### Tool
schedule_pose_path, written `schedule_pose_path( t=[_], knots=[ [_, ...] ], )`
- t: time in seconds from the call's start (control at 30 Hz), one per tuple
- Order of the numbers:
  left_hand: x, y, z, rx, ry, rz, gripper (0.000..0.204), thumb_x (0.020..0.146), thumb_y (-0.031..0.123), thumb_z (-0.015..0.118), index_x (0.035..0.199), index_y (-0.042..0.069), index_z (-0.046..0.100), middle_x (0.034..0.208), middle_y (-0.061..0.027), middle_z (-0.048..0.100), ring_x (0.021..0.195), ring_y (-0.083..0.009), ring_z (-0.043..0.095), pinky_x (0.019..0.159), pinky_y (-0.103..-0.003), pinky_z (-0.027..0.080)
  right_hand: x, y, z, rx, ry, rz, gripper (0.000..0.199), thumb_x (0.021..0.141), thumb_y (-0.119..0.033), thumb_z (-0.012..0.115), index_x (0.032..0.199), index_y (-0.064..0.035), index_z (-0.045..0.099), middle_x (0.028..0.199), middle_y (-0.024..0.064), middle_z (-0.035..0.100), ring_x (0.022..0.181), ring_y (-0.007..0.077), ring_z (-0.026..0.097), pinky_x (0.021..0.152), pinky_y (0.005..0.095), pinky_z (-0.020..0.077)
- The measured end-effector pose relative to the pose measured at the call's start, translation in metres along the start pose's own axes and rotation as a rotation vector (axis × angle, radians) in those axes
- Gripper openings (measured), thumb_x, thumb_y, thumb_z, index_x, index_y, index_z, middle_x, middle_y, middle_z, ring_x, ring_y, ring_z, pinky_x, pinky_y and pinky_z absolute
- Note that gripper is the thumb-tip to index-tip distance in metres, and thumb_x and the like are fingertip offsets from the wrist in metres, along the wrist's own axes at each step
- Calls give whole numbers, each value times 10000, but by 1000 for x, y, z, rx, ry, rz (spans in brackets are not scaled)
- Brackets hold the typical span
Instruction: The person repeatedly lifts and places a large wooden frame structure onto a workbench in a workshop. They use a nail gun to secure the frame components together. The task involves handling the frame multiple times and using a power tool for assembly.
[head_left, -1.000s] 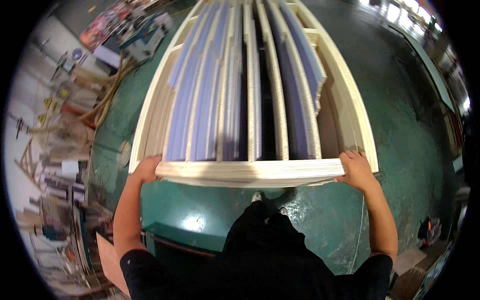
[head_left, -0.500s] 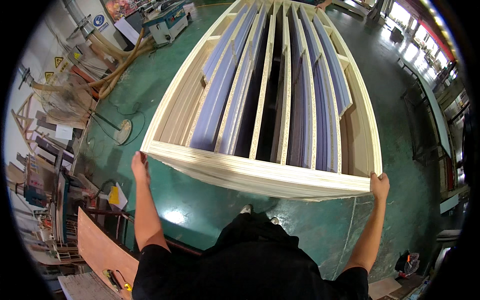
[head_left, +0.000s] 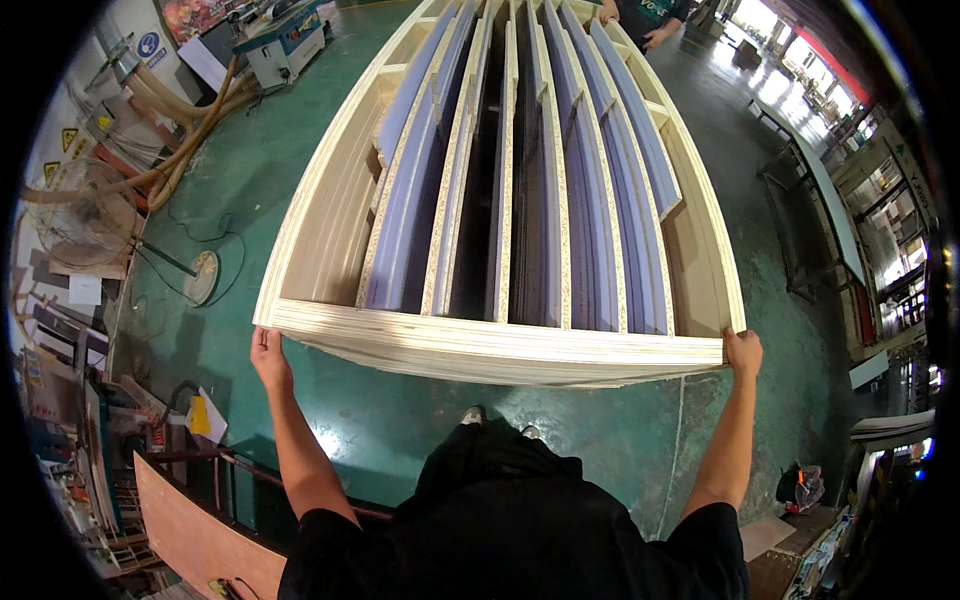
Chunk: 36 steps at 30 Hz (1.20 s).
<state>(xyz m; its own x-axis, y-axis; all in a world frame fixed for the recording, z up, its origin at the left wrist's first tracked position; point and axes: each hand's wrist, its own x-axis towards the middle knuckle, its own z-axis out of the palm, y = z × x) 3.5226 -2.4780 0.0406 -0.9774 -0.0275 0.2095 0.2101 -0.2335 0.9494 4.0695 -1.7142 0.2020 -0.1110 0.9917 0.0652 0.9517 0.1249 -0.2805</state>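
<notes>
A glossy green-painted workshop floor (head_left: 400,420) fills most of the view, and held above it is a long pale wooden frame of rectangular shape (head_left: 330,210), built from light plywood boards, reaching from the person's chest height away toward the far end of the room. Inside the frame, set on edge and running lengthwise, are several thin chipboard panels with lavender-blue faces (head_left: 590,200), side by side with dark gaps between them near the middle. The frame's near end board (head_left: 500,345) crosses the picture a little tilted, its left corner higher than its right. At the far end another person's hands (head_left: 608,12) meet the frame, the body above them cut off by the rim. On the left of the floor lie curved beige extraction hoses (head_left: 190,130), beside a blue and white woodworking machine (head_left: 285,35), and nearer stands a round pedestal fan (head_left: 75,220) with its disc base on the floor. A brown sheet of plywood (head_left: 200,535) leans at the lower left. The left hand (head_left: 268,352) is closed over the near left corner of the frame from below, and the right hand (head_left: 743,350) is closed over the near right corner, both arms stretched forward.
</notes>
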Motion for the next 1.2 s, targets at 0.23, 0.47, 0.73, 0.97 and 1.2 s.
schedule_pose_path(
  t=[0.23, 0.47, 0.73, 0.97, 1.2],
  knots=[
    [3, 0, 14, 24, -76, -12, 425, 1040, 78, 657, 1427, -80, 579, 1319, -104, 697, 1210, -169, 650, 1080, -305, 470, 8, 15, 1, -15, 23, 0, 618, 806, -517, 768, 1113, 19, 743, 1131, 290, 751, 1109, 472, 714, 955, 524, 547],
    [-23, 26, 3, 139, 69, -44, 398, 1018, 170, 682, 1362, -24, 635, 1237, -88, 716, 1123, -189, 668, 1023, -336, 499, 22, 0, 18, 12, -7, -109, 580, 890, -485, 761, 1158, 26, 700, 1143, 264, 752, 1111, 446, 721, 950, 519, 541],
    [-98, -12, 59, 567, 457, 38, 594, 973, 307, 784, 1429, -6, 568, 1518, -202, 574, 1419, -355, 545, 1202, -448, 427, -232, -190, -9, 857, -294, -1036, 211, 938, -193, 690, 1030, -4, 675, 1026, 166, 698, 976, 317, 665, 889, 429, 523],
    [-340, -120, -50, 567, 86, -579, 394, 1046, 395, 614, 999, 35, 767, 951, -177, 766, 913, -352, 730, 836, -473, 557, -450, -264, 140, 322, -1191, -1519, 156, 940, -82, 718, 1045, 35, 722, 933, 153, 725, 851, 240, 698, 818, 362, 557],
    [-451, -81, -246, 426, 965, -734, 354, 1004, 407, 641, 1047, 64, 719, 1046, -199, 755, 985, -386, 731, 831, -490, 559, -579, -366, 273, -487, -1516, -1609, 218, 963, -178, 716, 1087, -2, 748, 939, 167, 761, 889, 280, 749, 825, 386, 575]
  ],
)
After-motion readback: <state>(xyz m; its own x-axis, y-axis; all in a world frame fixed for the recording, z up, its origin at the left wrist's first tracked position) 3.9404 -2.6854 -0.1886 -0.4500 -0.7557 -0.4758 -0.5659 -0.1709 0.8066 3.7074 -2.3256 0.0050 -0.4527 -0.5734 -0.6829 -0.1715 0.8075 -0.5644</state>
